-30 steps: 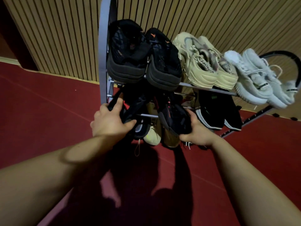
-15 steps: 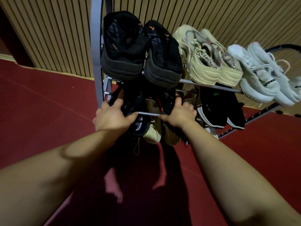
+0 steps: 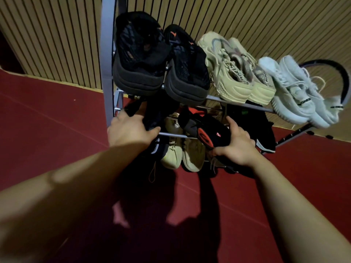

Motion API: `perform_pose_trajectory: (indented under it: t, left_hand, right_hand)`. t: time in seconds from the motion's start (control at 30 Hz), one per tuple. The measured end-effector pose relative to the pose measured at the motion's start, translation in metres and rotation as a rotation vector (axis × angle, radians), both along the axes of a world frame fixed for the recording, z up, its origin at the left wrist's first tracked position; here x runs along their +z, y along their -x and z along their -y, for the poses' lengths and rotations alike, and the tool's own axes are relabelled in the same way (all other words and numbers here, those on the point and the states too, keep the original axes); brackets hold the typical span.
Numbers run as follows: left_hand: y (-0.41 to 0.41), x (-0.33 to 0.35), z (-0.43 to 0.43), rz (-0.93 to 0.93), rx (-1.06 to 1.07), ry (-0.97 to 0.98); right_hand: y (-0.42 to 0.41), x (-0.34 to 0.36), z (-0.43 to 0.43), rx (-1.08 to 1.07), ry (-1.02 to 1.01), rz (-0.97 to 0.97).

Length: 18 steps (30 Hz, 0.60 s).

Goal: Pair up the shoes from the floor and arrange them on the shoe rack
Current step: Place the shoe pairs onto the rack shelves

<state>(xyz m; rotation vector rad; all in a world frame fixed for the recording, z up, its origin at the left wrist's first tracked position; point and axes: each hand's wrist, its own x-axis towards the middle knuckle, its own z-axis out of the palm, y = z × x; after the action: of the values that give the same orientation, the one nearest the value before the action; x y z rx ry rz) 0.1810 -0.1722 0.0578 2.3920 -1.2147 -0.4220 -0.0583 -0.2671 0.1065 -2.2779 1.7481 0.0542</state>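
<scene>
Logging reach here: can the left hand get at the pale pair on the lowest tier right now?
Probably not directly: the left hand grips a black shoe on the tier above, and that shoe and the rail partly cover the pale pair.

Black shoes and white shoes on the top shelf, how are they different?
The black shoes are dark mesh with small orange marks; the white shoes are pale with white laces. The black shoes sit at the rack's left end, the white shoes at its right. Both are pairs, tilted side by side up top.
</scene>
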Motion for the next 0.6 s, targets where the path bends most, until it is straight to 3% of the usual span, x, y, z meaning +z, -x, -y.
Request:
perform_pose_trajectory:
  t: [0.1, 0.23, 0.37, 0.43, 0.53, 0.6]
  left_hand:
    - [0.000, 0.005, 0.014, 0.063, -0.038, -0.064]
    - [-0.002, -0.006, 0.034, -0.012, 0.026, -0.088]
    - [0.005, -0.004, 0.037, 0.158, -0.141, -0.193]
    - [0.003, 0.000, 0.034, 0.249, -0.192, -0.142]
    - [0.007, 0.011, 0.023, 0.149, -0.429, -0.022]
    - [0.014, 0.021, 0.014, 0.062, -0.585, -0.131]
  right_hand:
    - [0.015, -0.005, -0.006, 0.060, 0.054, -0.006]
    - [0.039, -0.004, -0.013, 0.186, 0.080, -0.035]
    - [0.055, -0.004, -0.017, 0.371, 0.105, -0.113]
    - [0.057, -0.008, -0.018, 0.462, 0.114, -0.127]
    - [0.054, -0.013, -0.020, 0.590, 0.171, -0.129]
    - [0.050, -0.015, -0.020, 0.648, 0.213, -0.129]
